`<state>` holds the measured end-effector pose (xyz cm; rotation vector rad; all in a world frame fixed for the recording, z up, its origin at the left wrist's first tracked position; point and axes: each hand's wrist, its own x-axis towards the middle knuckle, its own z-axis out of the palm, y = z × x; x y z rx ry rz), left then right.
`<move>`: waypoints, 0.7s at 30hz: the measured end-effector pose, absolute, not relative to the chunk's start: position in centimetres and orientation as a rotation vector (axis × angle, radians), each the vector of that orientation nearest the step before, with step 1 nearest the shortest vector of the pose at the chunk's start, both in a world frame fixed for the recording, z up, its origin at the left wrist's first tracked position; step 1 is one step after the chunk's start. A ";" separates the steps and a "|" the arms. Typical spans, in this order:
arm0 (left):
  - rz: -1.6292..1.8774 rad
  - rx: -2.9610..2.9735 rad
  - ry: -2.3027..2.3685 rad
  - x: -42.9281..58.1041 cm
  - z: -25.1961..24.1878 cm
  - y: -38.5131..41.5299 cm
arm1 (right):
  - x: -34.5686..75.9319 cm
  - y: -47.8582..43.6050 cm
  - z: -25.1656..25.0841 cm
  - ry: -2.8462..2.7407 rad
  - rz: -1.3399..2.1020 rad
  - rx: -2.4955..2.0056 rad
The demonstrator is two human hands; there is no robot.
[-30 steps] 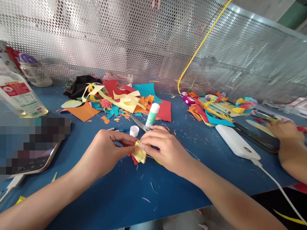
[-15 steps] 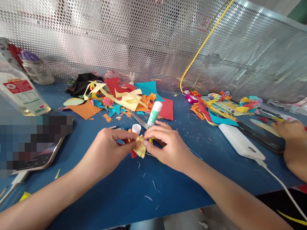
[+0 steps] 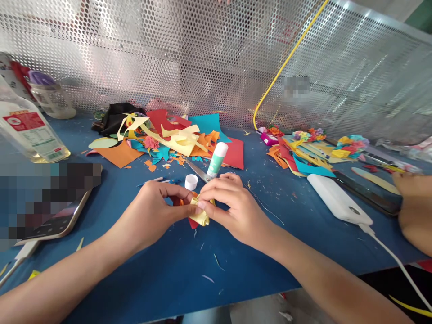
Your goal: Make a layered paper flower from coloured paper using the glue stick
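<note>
Between my hands is a small folded piece of pale yellow paper. My left hand pinches its left side between thumb and fingers. From the right, my right hand grips the same paper, its thumb tip close to the left thumb. Bits of red paper and orange paper show just behind and below the yellow piece; whether they are joined to it I cannot tell. A white cap sits just beyond my fingertips. Behind my right hand stands a glue stick, upright, with scissors beside it.
Coloured paper scraps lie in a heap at the back. A phone and a bottle are on the left. Rightward are paper flowers, a white power bank with a cable, and another person's hand. A perforated metal panel stands behind.
Both hands have shifted slightly on the yellow paper, which now looks more folded over and turned. My right fingers have come in closer to my left. The glue stick and cap stay put.
</note>
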<state>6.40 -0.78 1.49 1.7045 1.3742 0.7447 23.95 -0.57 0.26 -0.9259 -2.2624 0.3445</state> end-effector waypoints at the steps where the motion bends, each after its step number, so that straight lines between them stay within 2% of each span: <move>1: 0.735 1.699 1.367 6.4 1.5 -0.8 | 24.0 -0.5 0.2 -2.260 0.350 -0.934; 13: 0.785 1.536 1.169 6.1 0.7 0.0 | 24.6 0.6 -0.1 -2.222 0.385 -0.958; 21: 1.012 2.071 1.183 5.9 0.9 -0.8 | 24.7 0.4 0.0 -2.139 0.004 -0.869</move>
